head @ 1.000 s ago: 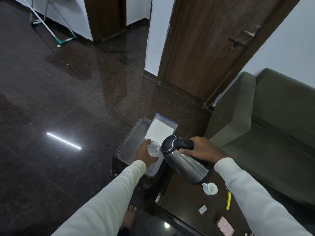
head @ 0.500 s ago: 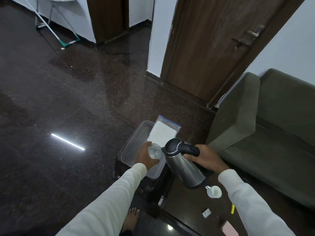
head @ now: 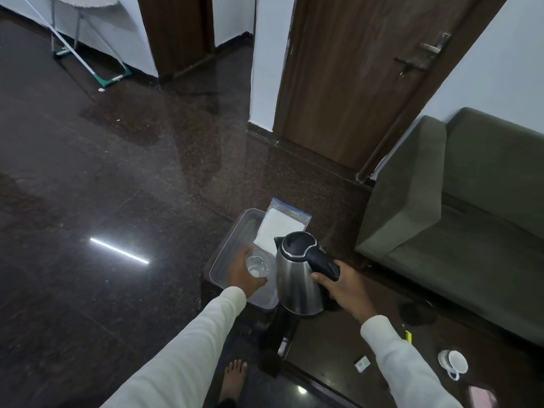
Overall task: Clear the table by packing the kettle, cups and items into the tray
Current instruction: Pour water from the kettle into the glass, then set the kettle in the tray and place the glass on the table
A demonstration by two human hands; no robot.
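Head view, sole camera: sitting high on the person's head, looking forward and steeply down with a wide, bowed field. Nearest, at the bottom edge, both sleeved forearms are reaching away from the lens; the left hand point(head: 245, 275) and right hand point(head: 343, 285) are lying just below centre. Farther up, it is taking in dark floor point(head: 112, 178), a door point(head: 350, 75) and a sofa point(head: 471, 219) at right.

A domestic living room is indicated. A grey-green upholstered sofa point(head: 459, 219) is placed against a white wall, beside a brown wooden door point(head: 350, 83) fitted with a lever handle point(head: 431, 47). Polished dark stone flooring point(head: 103, 178) is laid throughout. A folding ironing board point(head: 79, 13) is stood in the far corner.
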